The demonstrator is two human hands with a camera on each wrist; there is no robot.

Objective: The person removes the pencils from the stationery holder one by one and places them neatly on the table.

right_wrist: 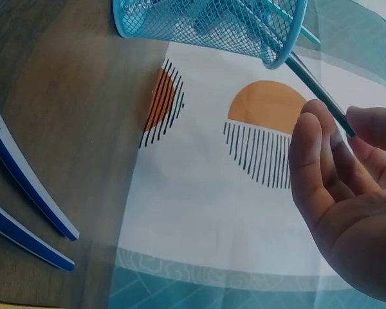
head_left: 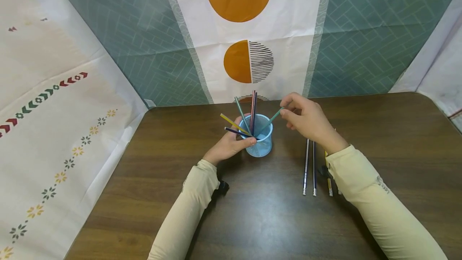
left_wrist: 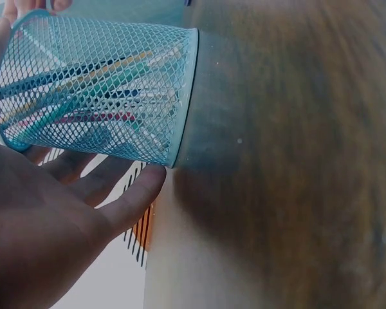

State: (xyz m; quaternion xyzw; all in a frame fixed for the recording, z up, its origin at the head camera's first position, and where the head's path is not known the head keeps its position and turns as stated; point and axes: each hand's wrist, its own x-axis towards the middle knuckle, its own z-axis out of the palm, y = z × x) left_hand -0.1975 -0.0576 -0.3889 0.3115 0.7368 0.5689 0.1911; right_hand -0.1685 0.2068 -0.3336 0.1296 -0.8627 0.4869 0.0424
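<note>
A light blue mesh pencil cup (head_left: 262,147) stands upright near the table's back edge. My left hand (head_left: 228,146) holds it from the left, thumb at the rim and fingers around the far side. Between thumb and fingertips, my right hand (head_left: 306,118) pinches the upper end of a green pencil (right_wrist: 320,92); its lower part is inside the cup. Other pencils lean out of the cup: a yellow pencil (head_left: 230,120), a dark blue pencil (head_left: 234,132), a second green pencil (head_left: 240,108) and a red pencil (head_left: 253,105) among them. Their lower ends show through the mesh in the left wrist view.
Several pencils lie on the table right of the cup, including a whitish pencil (head_left: 306,167), a dark blue pencil (head_left: 314,171) and a yellow pencil (head_left: 329,183) partly under the right sleeve. Patterned cloth (head_left: 288,59) hangs right behind the wooden table (head_left: 162,163).
</note>
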